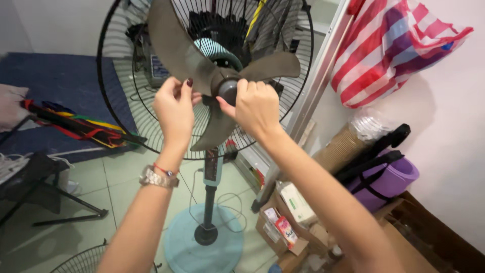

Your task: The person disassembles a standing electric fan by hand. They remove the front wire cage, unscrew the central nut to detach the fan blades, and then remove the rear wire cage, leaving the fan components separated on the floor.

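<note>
Head view: left hand [174, 108] pinched fan blade [177, 48], right hand [256, 107] clamped on hub cap [228, 90], rear grille [121, 76] behind.

A red-and-white striped bag [399, 48] hangs at two o'clock against the white wall. At four o'clock a rolled purple mat [389, 179] with black straps leans beside a cardboard box [290, 230] of small packages. At nine o'clock a blue mattress [60, 86] carries a bundle of colourful folded cloth [81, 126]. A black folding stand [38, 189] sits at eight o'clock on the pale green tiled floor [126, 187].
</note>
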